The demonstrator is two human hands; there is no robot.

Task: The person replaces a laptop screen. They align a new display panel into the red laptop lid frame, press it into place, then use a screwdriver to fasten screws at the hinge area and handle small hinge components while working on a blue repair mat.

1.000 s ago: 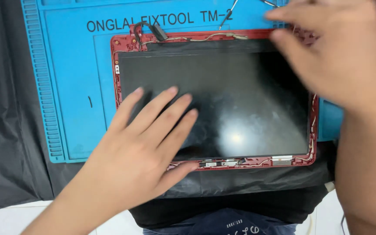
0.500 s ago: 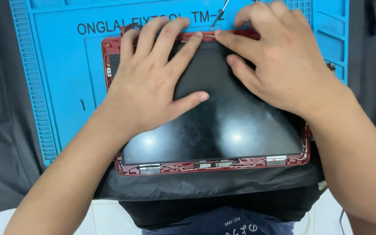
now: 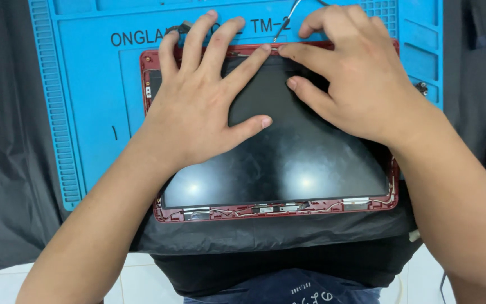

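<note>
Since the earlier frames both hands have travelled up the dark screen panel (image 3: 288,152): the left hand (image 3: 201,107), which lay flat on the lower left of the glass, now spreads over its upper left, and the right hand (image 3: 355,79) has come in from the upper right corner to meet it at the top edge. The panel lies in a red laptop lid shell (image 3: 277,211) in the middle of the frame, on a blue repair mat (image 3: 85,101).

The left hand's fingers (image 3: 248,62) are splayed wide and pressed flat, gripping nothing, with the tips reaching the red top rim. The right hand's fingers are half curled, the forefinger tip touching the top rim next to the left's; whether they pinch anything cannot be told.

The step in hand looks like working the panel's top edge against the shell, seating or freeing it. The next move would seem to call for even, light pressure along that rim, since the glass is thin.

A thin metal tool or cable (image 3: 287,19) runs off the top of the frame above the fingertips; its nature is unclear. The hands hide most of the top rim. Black cloth (image 3: 7,169) covers the bench around the mat, and thin wires (image 3: 237,211) run along the shell's bottom strip.
</note>
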